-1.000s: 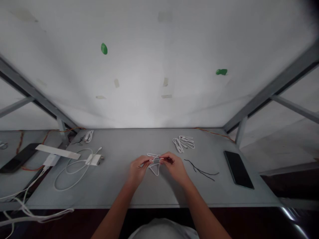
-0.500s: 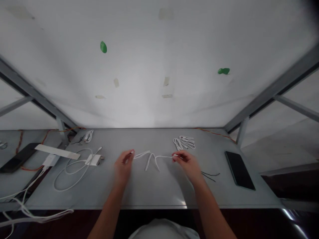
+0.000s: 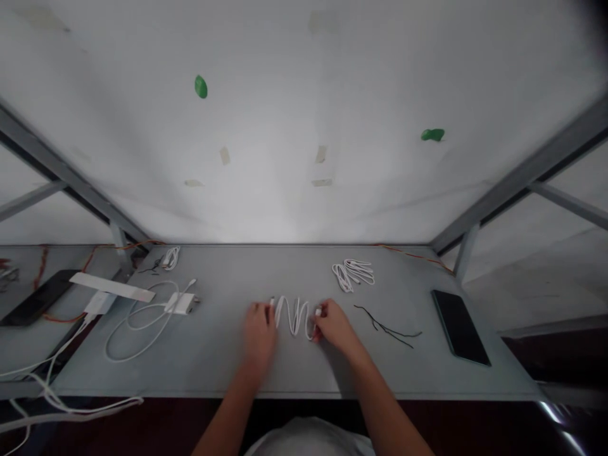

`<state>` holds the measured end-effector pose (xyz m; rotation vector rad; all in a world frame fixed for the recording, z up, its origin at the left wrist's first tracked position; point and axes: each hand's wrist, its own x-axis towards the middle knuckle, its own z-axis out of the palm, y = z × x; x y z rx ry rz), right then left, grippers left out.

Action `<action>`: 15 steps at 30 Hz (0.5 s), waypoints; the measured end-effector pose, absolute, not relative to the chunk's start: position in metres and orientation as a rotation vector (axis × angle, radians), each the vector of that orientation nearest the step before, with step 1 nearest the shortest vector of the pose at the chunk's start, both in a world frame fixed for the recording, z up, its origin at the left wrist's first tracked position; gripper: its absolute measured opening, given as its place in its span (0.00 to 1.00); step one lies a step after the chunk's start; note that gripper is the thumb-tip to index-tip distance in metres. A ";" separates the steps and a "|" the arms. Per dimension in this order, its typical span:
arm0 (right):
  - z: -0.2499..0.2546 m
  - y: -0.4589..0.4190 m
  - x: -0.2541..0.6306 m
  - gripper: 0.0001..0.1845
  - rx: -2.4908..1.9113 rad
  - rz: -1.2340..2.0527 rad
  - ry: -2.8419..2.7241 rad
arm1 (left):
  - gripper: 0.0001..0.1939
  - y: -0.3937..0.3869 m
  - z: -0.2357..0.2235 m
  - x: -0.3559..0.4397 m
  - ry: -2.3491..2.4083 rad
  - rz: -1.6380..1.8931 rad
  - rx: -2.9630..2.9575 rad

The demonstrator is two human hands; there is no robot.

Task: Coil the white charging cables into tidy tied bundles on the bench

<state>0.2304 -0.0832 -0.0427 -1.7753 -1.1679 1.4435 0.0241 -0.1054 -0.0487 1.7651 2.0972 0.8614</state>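
Note:
A white charging cable (image 3: 295, 320) lies in zigzag bends on the grey table (image 3: 304, 373), stretched between my two hands. My left hand (image 3: 260, 329), slightly blurred, is closed on one end of it, where a plug sticks up past the fingers. At the other end, my right hand (image 3: 331, 326) pinches the cable by its white connector. Beyond my right hand rest two coiled white cables (image 3: 352, 274). Several thin black twist ties (image 3: 386, 327) lie to the right of that hand.
On the right lies a dark phone (image 3: 460, 327). At the left are a white charger (image 3: 180, 303) with a looped cable, a small coiled cable (image 3: 171, 258), a white strip (image 3: 113, 287) and another dark phone (image 3: 35, 299). A white wall (image 3: 294, 215) rises behind the table.
My hands first moved apart, pulling the folded cable open, then came closer together and lower. The cable now lies in zigzag bends between them.

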 end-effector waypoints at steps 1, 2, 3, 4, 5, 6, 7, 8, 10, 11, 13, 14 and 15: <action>-0.042 -0.082 0.220 0.15 -1.679 1.528 -1.108 | 0.13 -0.105 -0.048 0.039 2.020 0.861 1.797; -0.039 -0.081 0.211 0.18 -1.579 1.583 -1.070 | 0.13 -0.104 -0.047 0.051 1.940 0.867 1.807; -0.036 -0.080 0.205 0.19 -1.489 1.605 -1.063 | 0.13 -0.104 -0.045 0.061 1.866 0.883 1.782; -0.032 -0.079 0.201 0.19 -1.415 1.612 -1.064 | 0.14 -0.103 -0.043 0.069 1.802 0.906 1.732; -0.028 -0.078 0.199 0.18 -1.351 1.619 -1.057 | 0.15 -0.103 -0.040 0.074 1.750 0.934 1.666; -0.024 -0.078 0.199 0.17 -1.292 1.633 -1.029 | 0.16 -0.102 -0.037 0.076 1.713 0.967 1.600; -0.019 -0.078 0.199 0.15 -1.231 1.661 -0.980 | 0.17 -0.102 -0.033 0.077 1.688 1.004 1.550; -0.015 -0.078 0.200 0.14 -1.167 1.701 -0.919 | 0.18 -0.102 -0.029 0.077 1.670 1.042 1.525; -0.008 -0.078 0.201 0.15 -1.048 1.762 -0.804 | 0.18 -0.102 -0.021 0.074 1.628 1.109 1.547; -0.006 -0.078 0.201 0.17 -1.012 1.767 -0.768 | 0.17 -0.102 -0.018 0.073 1.597 1.136 1.574; -0.006 -0.079 0.200 0.23 -1.019 1.724 -0.726 | 0.17 -0.102 -0.014 0.070 1.531 1.171 1.618; -0.009 -0.079 0.199 0.25 -1.052 1.684 -0.721 | 0.17 -0.102 -0.013 0.070 1.508 1.181 1.627; -0.012 -0.080 0.198 0.26 -1.096 1.632 -0.727 | 0.17 -0.103 -0.012 0.070 1.500 1.192 1.624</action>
